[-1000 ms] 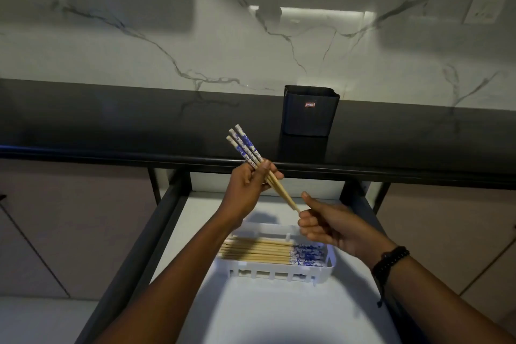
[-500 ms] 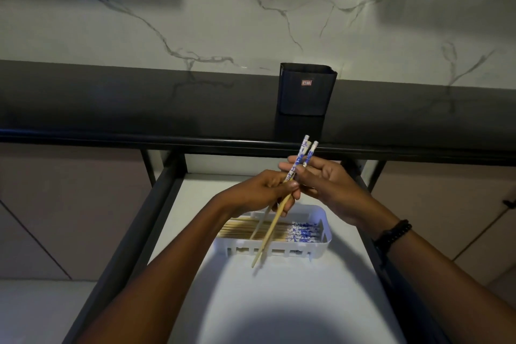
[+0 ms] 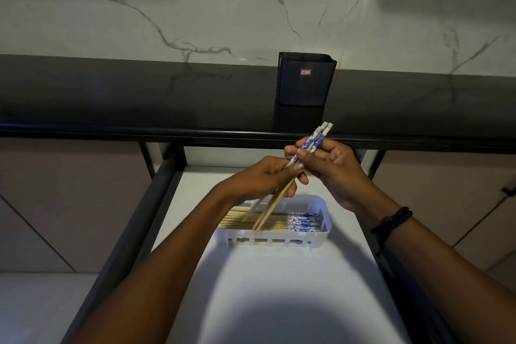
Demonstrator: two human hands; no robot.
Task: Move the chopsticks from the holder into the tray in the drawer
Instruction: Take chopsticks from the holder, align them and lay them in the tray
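Note:
Both hands hold a small bundle of wooden chopsticks (image 3: 315,139) with blue-and-white patterned tops, tilted with the tops up-right and the tips down-left over the tray. My left hand (image 3: 262,179) grips the bare wooden middle. My right hand (image 3: 329,167) pinches the patterned upper part. The white plastic tray (image 3: 325,229) sits in the open drawer (image 3: 279,288) and holds several chopsticks lying flat, patterned ends to the right. The black square holder (image 3: 305,79) stands on the dark counter behind; its inside is hidden.
The dark countertop edge (image 3: 111,131) runs across above the drawer. Black drawer rails (image 3: 131,232) flank the white drawer floor. A marble wall rises behind the counter. Cabinet fronts lie to either side.
The chopsticks swung from tops-left to tops-right as my right hand took hold of the patterned end. Both hands came together over the tray, and the tips dropped down to it.

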